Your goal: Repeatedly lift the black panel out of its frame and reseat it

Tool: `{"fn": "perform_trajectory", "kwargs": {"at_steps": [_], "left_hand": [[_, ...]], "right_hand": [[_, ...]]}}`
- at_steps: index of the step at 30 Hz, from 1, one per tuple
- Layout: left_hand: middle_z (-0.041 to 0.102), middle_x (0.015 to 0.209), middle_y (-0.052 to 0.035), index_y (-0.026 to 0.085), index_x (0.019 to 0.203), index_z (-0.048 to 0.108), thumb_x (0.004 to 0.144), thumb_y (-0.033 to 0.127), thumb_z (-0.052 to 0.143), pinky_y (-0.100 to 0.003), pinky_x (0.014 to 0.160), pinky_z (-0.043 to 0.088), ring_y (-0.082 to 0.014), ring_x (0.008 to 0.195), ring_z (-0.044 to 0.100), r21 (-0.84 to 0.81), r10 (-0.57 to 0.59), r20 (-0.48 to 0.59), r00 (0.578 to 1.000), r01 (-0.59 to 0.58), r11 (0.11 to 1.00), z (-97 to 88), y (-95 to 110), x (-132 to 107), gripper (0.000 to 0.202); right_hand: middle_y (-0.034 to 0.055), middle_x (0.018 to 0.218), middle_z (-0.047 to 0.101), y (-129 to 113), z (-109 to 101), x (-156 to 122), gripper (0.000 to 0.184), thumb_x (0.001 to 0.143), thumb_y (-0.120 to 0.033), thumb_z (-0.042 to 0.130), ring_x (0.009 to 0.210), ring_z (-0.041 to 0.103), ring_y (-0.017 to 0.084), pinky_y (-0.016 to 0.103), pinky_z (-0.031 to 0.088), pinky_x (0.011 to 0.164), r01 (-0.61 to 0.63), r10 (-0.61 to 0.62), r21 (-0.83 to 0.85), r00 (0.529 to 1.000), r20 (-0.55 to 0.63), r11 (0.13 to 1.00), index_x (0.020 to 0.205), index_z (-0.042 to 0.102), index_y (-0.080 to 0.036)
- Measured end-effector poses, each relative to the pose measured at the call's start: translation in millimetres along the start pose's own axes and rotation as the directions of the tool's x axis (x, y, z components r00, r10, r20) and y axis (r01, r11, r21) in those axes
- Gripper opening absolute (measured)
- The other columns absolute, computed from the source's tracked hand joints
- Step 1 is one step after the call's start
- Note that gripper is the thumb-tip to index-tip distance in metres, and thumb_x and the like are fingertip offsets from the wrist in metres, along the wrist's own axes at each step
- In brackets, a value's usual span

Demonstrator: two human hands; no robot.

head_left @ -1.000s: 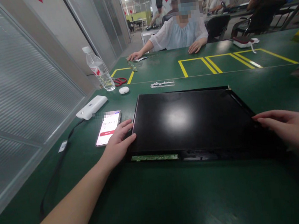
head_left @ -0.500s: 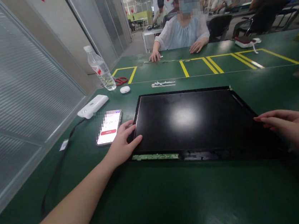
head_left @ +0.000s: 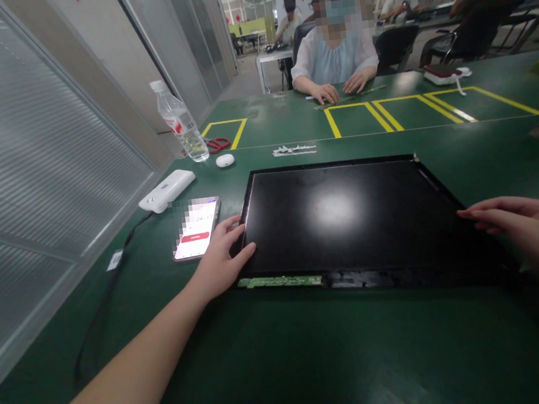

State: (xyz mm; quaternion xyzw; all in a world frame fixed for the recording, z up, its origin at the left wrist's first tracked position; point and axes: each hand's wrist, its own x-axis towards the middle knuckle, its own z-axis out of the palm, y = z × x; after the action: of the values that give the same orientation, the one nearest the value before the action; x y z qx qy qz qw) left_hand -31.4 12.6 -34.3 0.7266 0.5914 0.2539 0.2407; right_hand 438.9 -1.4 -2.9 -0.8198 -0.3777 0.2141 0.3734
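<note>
A large black display panel (head_left: 344, 216) lies flat on the green table (head_left: 287, 355), with a green circuit strip (head_left: 281, 282) along its near edge. My left hand (head_left: 220, 259) grips the panel's left edge near the front corner, thumb on top and fingers curled at the side. My right hand (head_left: 530, 230) rests on the right edge, fingers stretched along it and wrapped at the rim. A phone (head_left: 197, 228) with a lit screen lies just left of my left hand.
A white power bank (head_left: 167, 191) with a black cable, a water bottle (head_left: 180, 122), red scissors (head_left: 217, 145), a white earbud case (head_left: 224, 160) and small white parts (head_left: 293, 150) lie beyond. A person sits opposite, hands on the table by yellow floor-tape boxes (head_left: 376, 115). Glass wall on the left.
My hands and the panel have barely shifted; my left thumb moved slightly onto the panel. The person opposite drew both hands together toward the middle.
</note>
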Motion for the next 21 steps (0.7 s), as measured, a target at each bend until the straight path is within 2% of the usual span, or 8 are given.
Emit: {"fn": "perform_trajectory", "kwargs": {"at_steps": [4, 8, 13, 17, 21], "left_hand": [[0.048, 0.157, -0.0179, 0.02, 0.135, 0.069, 0.093, 0.046, 0.061, -0.06, 0.123, 0.032, -0.0427, 0.148, 0.042, -0.001, -0.002, 0.009, 1.0, 0.002, 1.0, 0.3, -0.9, 0.3, 0.05], [0.05, 0.155, -0.0158, 0.022, 0.132, 0.07, 0.092, 0.045, 0.063, -0.059, 0.124, 0.031, -0.0411, 0.147, 0.043, -0.009, 0.021, -0.007, 1.0, -0.021, 1.0, 1.1, -3.4, 1.3, 0.047], [0.05, 0.155, -0.0151, 0.023, 0.132, 0.07, 0.091, 0.045, 0.063, -0.06, 0.123, 0.031, -0.0414, 0.147, 0.044, -0.014, 0.024, -0.008, 1.0, -0.024, 1.0, 1.4, -3.5, 1.2, 0.047], [0.048, 0.156, -0.0171, 0.021, 0.133, 0.07, 0.092, 0.046, 0.062, -0.059, 0.123, 0.031, -0.0415, 0.148, 0.043, -0.009, 0.016, 0.0, 1.0, -0.016, 1.0, 1.8, -3.3, 1.5, 0.049], [0.047, 0.157, -0.0182, 0.019, 0.135, 0.069, 0.092, 0.045, 0.061, -0.059, 0.124, 0.029, -0.0416, 0.149, 0.041, 0.003, 0.018, -0.001, 1.0, -0.018, 1.0, 2.3, -3.9, 2.4, 0.05]], "right_hand": [[0.0086, 0.076, 0.073, 0.7, 0.5, 0.6, 0.029, 0.044, -0.044, 0.068, 0.079, 0.065, 0.029, 0.041, 0.053, 0.067, -0.011, 0.011, 0.001, 1.0, 0.0, 1.0, 0.065, 0.072, -0.024], [0.0098, 0.082, 0.075, 4.3, 0.5, 3.1, 0.029, 0.045, -0.043, 0.066, 0.077, 0.066, 0.027, 0.038, 0.053, 0.063, 0.016, -0.016, 0.048, 1.0, 0.012, 0.999, 0.066, 0.072, -0.023], [0.0095, 0.072, 0.074, 4.2, 0.2, 3.3, 0.028, 0.043, -0.045, 0.066, 0.068, 0.064, 0.027, 0.039, 0.052, 0.058, 0.082, -0.081, 0.062, 0.997, -0.009, 0.995, 0.06, 0.072, -0.024], [0.0098, 0.075, 0.075, 4.0, 0.6, 2.9, 0.028, 0.041, -0.044, 0.066, 0.07, 0.065, 0.027, 0.039, 0.052, 0.059, 0.061, -0.061, 0.076, 0.998, -0.008, 0.995, 0.06, 0.072, -0.024], [0.0104, 0.08, 0.076, 4.5, 0.8, 3.3, 0.032, 0.041, -0.044, 0.065, 0.075, 0.065, 0.027, 0.041, 0.052, 0.067, 0.009, -0.008, 0.054, 1.0, -0.011, 0.999, 0.064, 0.073, -0.023]]}}
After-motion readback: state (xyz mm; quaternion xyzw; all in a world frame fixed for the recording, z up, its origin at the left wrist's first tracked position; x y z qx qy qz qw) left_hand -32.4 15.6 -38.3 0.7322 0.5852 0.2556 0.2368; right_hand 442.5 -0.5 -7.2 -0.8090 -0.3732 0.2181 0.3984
